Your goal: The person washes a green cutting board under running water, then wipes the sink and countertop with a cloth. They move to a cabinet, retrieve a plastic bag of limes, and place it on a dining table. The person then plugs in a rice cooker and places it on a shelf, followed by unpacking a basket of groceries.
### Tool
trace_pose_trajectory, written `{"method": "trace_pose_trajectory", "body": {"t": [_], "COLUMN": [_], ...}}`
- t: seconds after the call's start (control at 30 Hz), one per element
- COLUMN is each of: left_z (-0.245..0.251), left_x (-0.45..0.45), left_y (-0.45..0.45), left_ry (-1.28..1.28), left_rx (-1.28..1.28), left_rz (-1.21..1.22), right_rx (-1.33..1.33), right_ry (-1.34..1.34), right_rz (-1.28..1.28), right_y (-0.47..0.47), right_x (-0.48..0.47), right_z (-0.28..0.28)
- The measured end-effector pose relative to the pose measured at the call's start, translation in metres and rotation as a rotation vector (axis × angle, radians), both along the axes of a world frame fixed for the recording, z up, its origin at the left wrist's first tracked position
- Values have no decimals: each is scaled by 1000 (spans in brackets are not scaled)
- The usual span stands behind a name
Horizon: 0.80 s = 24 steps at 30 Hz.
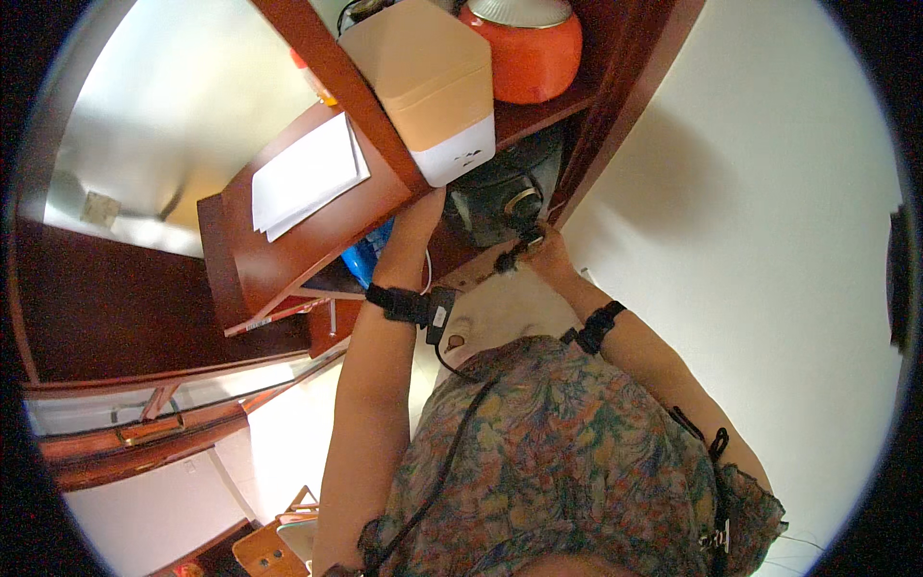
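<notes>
My left hand (pixel 433 198) reaches into the wooden shelf unit, its fingers hidden below a tan and white box (pixel 440 94). Beside it, on a lower shelf, sits a dark, glossy object (pixel 490 205) with a rounded knob-like part, perhaps a bag or an appliance. At that object's right front side is my right hand (pixel 544 249), fingers bent around a small black item (pixel 520 249) that looks like a strap or clip. What the left fingers touch cannot be seen. Both wrists wear black straps, the left one with a small black module.
A red-orange rounded container (pixel 530 54) with a silvery lid stands on the upper shelf. White papers (pixel 306 177) lie on the wooden side shelf (pixel 288 267), with a blue item (pixel 364 256) below it. A pale wall (pixel 764 238) rises close on the right. Glass-fronted wooden furniture is at left.
</notes>
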<state>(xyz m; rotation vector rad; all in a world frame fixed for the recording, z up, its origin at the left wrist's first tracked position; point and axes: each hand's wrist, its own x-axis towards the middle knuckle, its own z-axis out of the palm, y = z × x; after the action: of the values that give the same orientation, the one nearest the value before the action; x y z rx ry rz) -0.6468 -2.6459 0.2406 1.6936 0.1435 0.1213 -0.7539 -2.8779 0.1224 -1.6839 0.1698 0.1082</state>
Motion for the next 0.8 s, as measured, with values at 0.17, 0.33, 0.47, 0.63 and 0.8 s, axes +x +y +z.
{"method": "trace_pose_trajectory", "body": {"t": [0.17,0.33,0.47,0.63,0.8], "left_z": [1,2,4,8,13], "left_x": [3,6,13,25,24], "left_y": [-3,-10,-18,-25,-29], "left_ry": [-21,-54,-86,-127,-151], "left_rx": [22,61,92,124,142], "left_rz": [10,14,11,13,18], "right_rx": [-519,-519,-243,-16,490], "right_ry": [-115,-388,-81,64,69], "right_rz": [356,91,17,-59,-163], "right_y": [-13,-19,-2,6,-5], "right_x": [-1,-15,6,17,17], "right_z": [-23,2,8,-8,-29]}}
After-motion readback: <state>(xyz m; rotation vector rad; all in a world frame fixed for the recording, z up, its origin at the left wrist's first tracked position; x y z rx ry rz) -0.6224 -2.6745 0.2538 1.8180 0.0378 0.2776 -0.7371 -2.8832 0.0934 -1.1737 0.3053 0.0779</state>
